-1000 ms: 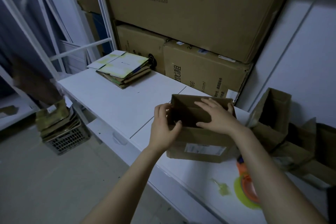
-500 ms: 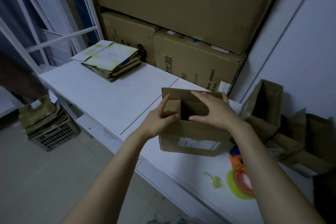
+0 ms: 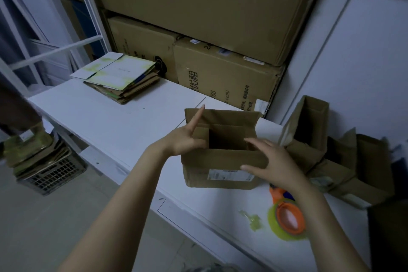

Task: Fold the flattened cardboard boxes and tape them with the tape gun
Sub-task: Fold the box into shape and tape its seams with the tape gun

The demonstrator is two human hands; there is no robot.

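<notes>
Neither hand gripped anything: L hand (image 3: 185, 140) fingers straight on box (image 3: 223, 158) flap, R hand (image 3: 273, 163) spread; unheld flaps might've sprung open.

The desk (image 3: 106, 126) is bare between the stack of flat cartons (image 3: 121, 79) at its left back corner and the open box (image 3: 220, 161) near the front edge. Big cartons (image 3: 223, 79) wall off the back edge. To the right, a heap of folded boxes (image 3: 320, 152) stands just beside the open box, and the tape gun (image 3: 287, 216) lies near the front edge.
</notes>
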